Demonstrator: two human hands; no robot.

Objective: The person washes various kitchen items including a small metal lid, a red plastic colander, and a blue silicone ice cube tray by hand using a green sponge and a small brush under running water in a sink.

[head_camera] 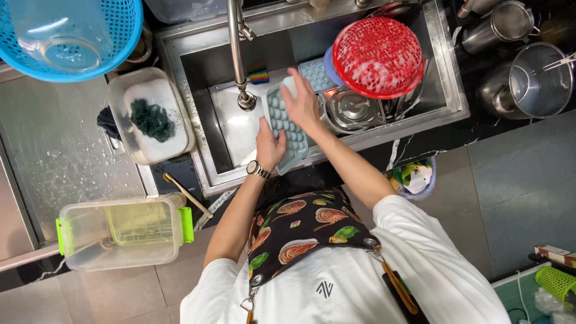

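Pale blue-grey ice cube tray (287,129), held tilted over the steel sink (204,78), just right of the tap (238,54). Gripped at its near left edge by the left hand (269,147), fingers curled around the rim, watch (258,170) on the wrist. Pressed from above by the right hand (302,103), fingers closed around a small pale sponge (290,86) against the tray's far end. Just right of the tray, a steel bowl (351,110) under a soapy red colander (378,57), with a second blue tray (317,73) behind. Striped sponge (259,76) at the back of the sink. On the left counter, a white tub (180,129) with a dark green scourer (151,119), a clear lidded box (78,240) with green clips, and a blue basket (120,45). Steel pots (528,84) well apart on the right.
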